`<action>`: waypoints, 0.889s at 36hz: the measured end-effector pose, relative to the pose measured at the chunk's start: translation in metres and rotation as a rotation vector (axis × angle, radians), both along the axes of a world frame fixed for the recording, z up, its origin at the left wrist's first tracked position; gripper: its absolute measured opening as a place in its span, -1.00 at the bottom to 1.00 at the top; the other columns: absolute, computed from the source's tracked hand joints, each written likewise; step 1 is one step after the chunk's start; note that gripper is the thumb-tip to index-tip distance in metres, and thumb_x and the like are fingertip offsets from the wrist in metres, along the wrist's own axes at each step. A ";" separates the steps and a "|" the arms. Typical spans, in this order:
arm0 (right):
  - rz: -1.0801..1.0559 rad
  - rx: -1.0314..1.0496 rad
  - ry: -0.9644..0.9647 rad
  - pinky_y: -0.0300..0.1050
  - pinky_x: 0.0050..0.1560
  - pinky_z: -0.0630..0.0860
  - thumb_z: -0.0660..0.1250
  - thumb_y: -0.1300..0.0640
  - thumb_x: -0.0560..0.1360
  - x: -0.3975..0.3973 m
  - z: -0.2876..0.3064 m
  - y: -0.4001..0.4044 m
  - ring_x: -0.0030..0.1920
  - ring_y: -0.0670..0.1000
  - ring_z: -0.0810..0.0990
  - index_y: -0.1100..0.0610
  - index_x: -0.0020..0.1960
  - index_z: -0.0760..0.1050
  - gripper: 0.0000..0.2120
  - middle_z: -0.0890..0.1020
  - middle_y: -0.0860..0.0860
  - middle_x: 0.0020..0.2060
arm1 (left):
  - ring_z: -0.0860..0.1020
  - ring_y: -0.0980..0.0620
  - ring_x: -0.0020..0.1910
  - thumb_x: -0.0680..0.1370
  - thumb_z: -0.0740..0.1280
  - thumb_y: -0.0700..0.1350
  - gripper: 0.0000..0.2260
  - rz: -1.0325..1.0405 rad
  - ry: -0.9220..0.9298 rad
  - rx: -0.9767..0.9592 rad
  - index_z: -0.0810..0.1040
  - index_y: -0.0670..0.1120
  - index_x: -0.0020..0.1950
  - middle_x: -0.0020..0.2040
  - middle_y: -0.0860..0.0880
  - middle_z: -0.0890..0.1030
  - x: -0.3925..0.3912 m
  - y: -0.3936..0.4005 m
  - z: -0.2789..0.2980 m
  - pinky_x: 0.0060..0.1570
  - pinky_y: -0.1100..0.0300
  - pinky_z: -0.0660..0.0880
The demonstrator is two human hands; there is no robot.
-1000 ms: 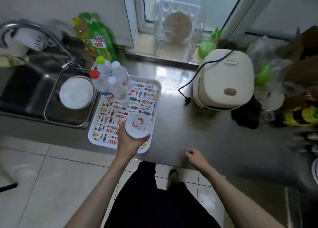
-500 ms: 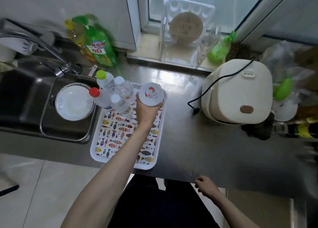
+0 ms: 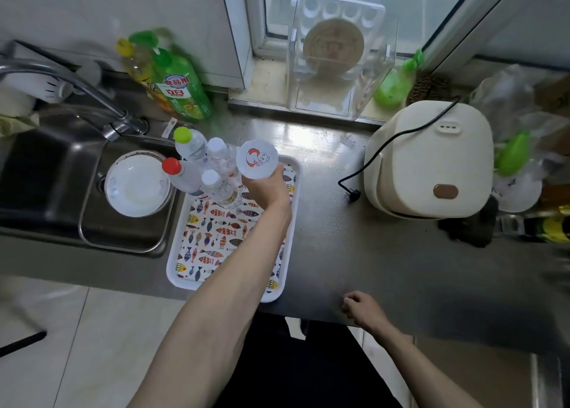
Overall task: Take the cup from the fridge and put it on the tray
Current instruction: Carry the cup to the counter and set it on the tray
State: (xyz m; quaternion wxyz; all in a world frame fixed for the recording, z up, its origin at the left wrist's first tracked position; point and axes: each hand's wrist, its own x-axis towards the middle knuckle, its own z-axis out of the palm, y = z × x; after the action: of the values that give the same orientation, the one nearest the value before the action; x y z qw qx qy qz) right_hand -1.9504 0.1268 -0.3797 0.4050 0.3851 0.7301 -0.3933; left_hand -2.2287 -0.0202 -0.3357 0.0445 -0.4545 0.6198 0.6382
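My left hand [image 3: 267, 188] grips a white cup [image 3: 257, 162] with a red and blue cartoon on its lid. The cup is held over the far right corner of the fish-patterned tray [image 3: 285, 262], beside several plastic bottles [image 3: 203, 167] that stand at the tray's far end. Whether the cup touches the tray is hidden by my hand. My right hand [image 3: 361, 309] rests loosely curled on the steel counter's front edge, holding nothing.
A steel sink [image 3: 46, 173] with a white bowl [image 3: 137, 185] and a tap [image 3: 92, 99] lies left of the tray. A cream rice cooker [image 3: 428, 161] with a black cord stands to the right. Detergent bottles [image 3: 175, 80] and a clear rack [image 3: 336, 56] line the back.
My left hand carried the cup from the tray's near end to its far right corner beside the bottles. My right hand stayed at the counter's front edge.
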 end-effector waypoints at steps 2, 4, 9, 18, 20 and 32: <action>0.006 -0.009 -0.020 -0.09 -0.11 0.41 0.25 0.28 0.55 0.008 0.001 0.000 -0.20 0.06 0.55 0.14 -0.15 0.60 -0.82 0.69 0.20 -0.16 | 0.59 -0.04 0.09 0.46 0.60 -0.07 -0.39 -0.027 -0.051 0.027 0.46 -0.12 0.45 0.24 -0.08 0.65 -0.002 -0.001 0.001 0.00 0.23 0.50; 0.024 -0.007 -0.030 -0.12 -0.11 0.41 0.25 0.25 0.56 0.018 0.002 0.002 -0.19 0.05 0.56 0.17 -0.08 0.62 -0.83 0.68 0.13 -0.16 | 0.59 -0.06 0.05 0.49 0.58 -0.07 -0.47 -0.091 -0.129 0.068 0.52 -0.16 0.40 0.15 -0.05 0.64 -0.004 -0.004 0.000 -0.15 0.22 0.52; -0.012 0.008 -0.040 -0.14 -0.14 0.43 0.24 0.24 0.58 0.039 0.008 0.008 -0.23 0.01 0.57 0.11 -0.08 0.58 -0.84 0.67 0.06 -0.17 | 0.61 -0.11 0.08 0.52 0.53 -0.26 -0.67 -0.578 -0.315 0.151 0.58 -0.28 0.25 0.13 -0.17 0.62 0.028 -0.023 -0.002 0.14 0.08 0.56; -0.375 0.020 -0.087 -0.11 -0.22 0.45 0.21 0.16 0.57 0.124 0.013 0.002 -0.27 0.02 0.59 0.22 -0.13 0.57 -0.79 0.71 0.13 -0.14 | 0.51 0.14 -0.33 0.69 0.36 -0.14 -0.66 -1.595 -0.685 0.278 0.48 -0.34 0.37 -0.12 -0.07 0.59 0.185 -0.041 -0.007 -0.31 0.31 0.52; -0.436 0.001 -0.091 -0.10 -0.20 0.47 0.22 0.14 0.59 0.136 0.010 -0.004 -0.24 0.06 0.63 0.21 -0.07 0.59 -0.78 0.71 0.13 -0.13 | 0.58 0.14 -0.20 0.67 0.37 -0.01 -0.62 -1.712 -0.666 0.194 0.54 -0.22 0.40 0.03 -0.05 0.64 0.204 -0.046 -0.012 -0.16 0.26 0.55; -1.049 -0.073 -0.162 -0.08 -0.21 0.33 0.23 0.13 0.50 0.289 0.015 -0.103 -0.34 0.02 0.42 0.05 -0.32 0.43 -0.78 0.53 0.00 -0.40 | 0.61 -0.06 0.05 0.68 0.26 -0.01 -0.70 -2.346 -0.575 -0.436 0.70 -0.18 0.10 0.01 -0.14 0.65 0.280 -0.001 -0.064 -0.06 0.20 0.36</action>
State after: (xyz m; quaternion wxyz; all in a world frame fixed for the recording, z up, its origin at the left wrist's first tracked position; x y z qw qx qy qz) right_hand -1.6611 0.0235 -0.3646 0.2225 0.7132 0.3917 -0.5371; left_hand -1.9484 -0.0211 -0.3996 0.6502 0.2562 0.7147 -0.0288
